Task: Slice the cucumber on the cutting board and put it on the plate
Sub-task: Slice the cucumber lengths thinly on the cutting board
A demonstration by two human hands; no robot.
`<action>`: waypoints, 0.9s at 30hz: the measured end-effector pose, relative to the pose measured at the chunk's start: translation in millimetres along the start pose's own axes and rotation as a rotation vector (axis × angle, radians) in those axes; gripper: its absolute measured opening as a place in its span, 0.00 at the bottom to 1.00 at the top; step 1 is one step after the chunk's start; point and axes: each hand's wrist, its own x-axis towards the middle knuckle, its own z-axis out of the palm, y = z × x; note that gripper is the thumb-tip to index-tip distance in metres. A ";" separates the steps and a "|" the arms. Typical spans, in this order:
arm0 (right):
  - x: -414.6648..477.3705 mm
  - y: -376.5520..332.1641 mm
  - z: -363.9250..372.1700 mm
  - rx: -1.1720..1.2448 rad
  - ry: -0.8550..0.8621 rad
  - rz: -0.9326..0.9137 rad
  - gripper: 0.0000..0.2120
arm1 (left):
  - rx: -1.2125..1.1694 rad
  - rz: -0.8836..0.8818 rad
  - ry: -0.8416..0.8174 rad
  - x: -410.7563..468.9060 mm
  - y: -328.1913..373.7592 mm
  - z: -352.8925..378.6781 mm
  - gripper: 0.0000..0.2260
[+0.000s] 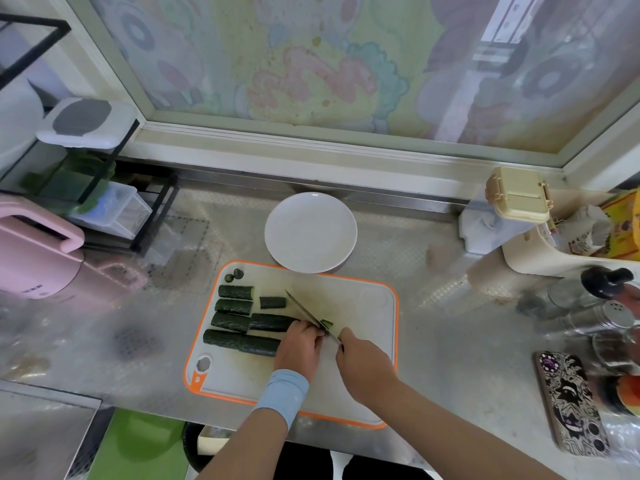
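Our left hand (pixel 300 346), with a pale blue wristband (pixel 282 393) on its wrist, lay with its fingers curled down over the near end of a cucumber length (pixel 272 322), pinning it to the cutting board (pixel 367 327). Our right hand (pixel 363 363) was closed round the handle of the knife (pixel 306 311). The blade ran slantwise away from that hand, close against the left knuckles and down at the cut end of the length. Just on the right-hand side of the blade lay a small cut slice (pixel 327 323); whether more lay with it we could not tell.

All the cucumber we could see was on the board, most of it to the left of the left hand. A long piece (pixel 242 342) lay nearest us, its end reaching the hand. Shorter chunks (pixel 235 299) were ranged beyond it, and one small chunk (pixel 273 302) sat just left of the knife tip. Two end nubs (pixel 233 275) rested at the far left corner.

Beyond both hands, past the knife tip, the white plate (pixel 310 233) overlapped the far edge of the board. Well to the right of the right hand a patterned phone (pixel 571 403) lay flat on the steel counter (pixel 450 341), with jars and shakers (pixel 606 317) beyond it. Far to the left of the left hand stood a pink appliance (pixel 31 258).
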 end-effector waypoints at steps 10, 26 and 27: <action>-17.7 7.8 0.5 -0.024 0.011 0.026 0.05 | 0.006 0.012 0.007 0.5 -1.0 -0.8 0.04; -5.1 -5.6 7.0 0.049 -0.005 0.046 0.06 | -0.012 -0.003 0.008 -2.9 -4.7 0.9 0.03; -8.1 -4.4 6.0 0.049 -0.004 0.044 0.06 | -0.014 0.000 0.009 -2.8 -4.9 0.7 0.03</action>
